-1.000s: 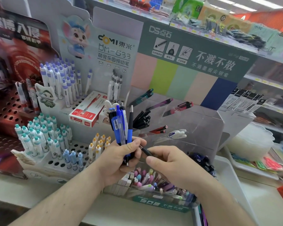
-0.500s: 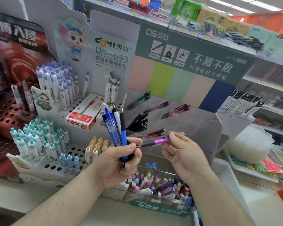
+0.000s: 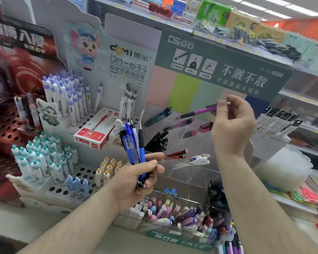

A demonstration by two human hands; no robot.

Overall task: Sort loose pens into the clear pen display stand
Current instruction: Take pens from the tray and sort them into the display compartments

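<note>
Purple pen (image 3: 198,112) pinched in right hand (image 3: 233,123) above clear stand (image 3: 191,173); left hand (image 3: 136,180) fisted around pen bundle (image 3: 132,143).

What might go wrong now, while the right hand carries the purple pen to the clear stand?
1. The right hand pinches the purple pen only at its far end, so it might tip or slip out.
2. It may land in the wrong slot: the clear stand already holds teal, purple, red and black pens close together.
3. The left hand grips a bundle of pens; one could slide loose.
</note>
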